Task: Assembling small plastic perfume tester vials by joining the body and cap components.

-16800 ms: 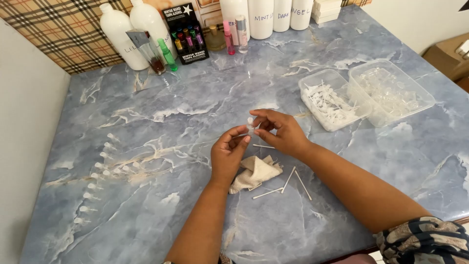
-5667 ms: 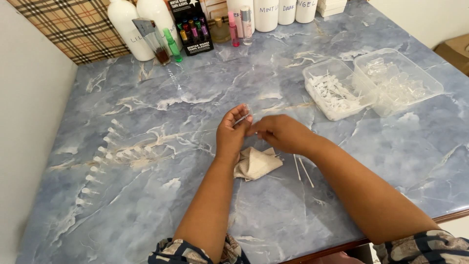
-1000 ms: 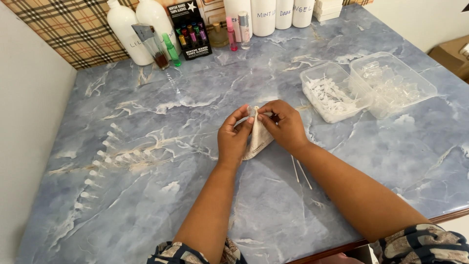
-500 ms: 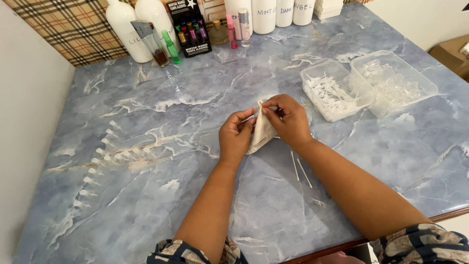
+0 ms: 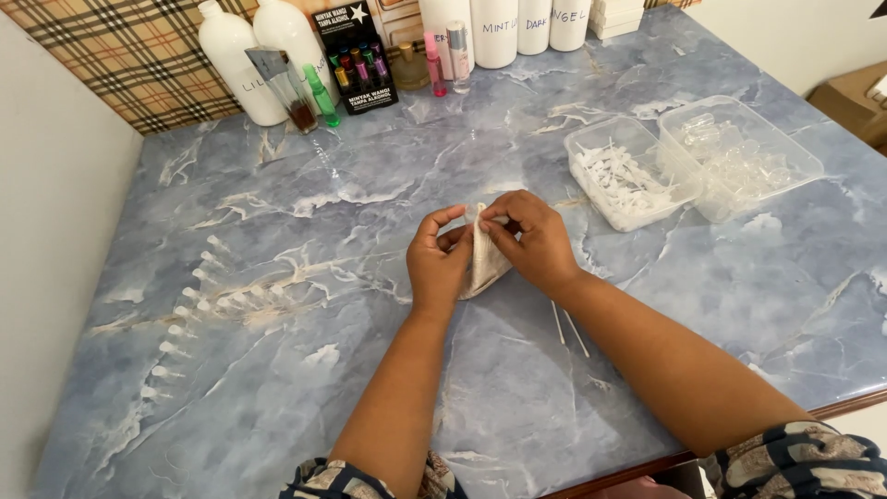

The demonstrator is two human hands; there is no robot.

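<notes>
Both of my hands meet over the middle of the blue marble table [image 5: 277, 185]. My left hand [image 5: 439, 263] and my right hand [image 5: 531, 240] pinch a crumpled cream cloth [image 5: 482, 263] held upright between them. Whatever small item the cloth wraps is hidden by it and my fingers. Two thin white sticks [image 5: 568, 328] lie on the table just right of my right wrist. A curved row of several small clear vials with white caps [image 5: 189, 305] stands to the left.
Two clear plastic tubs stand at the right: one with white stick parts [image 5: 624, 176], one with clear small vials [image 5: 739, 157]. Along the back edge are white bottles [image 5: 242, 65], a black display box of coloured roll-ons [image 5: 356, 55] and small perfume bottles [image 5: 442, 60].
Since the earliest frames I have picked the cloth up off the table; it now stands between both hands. Over the last second my hands barely moved.
</notes>
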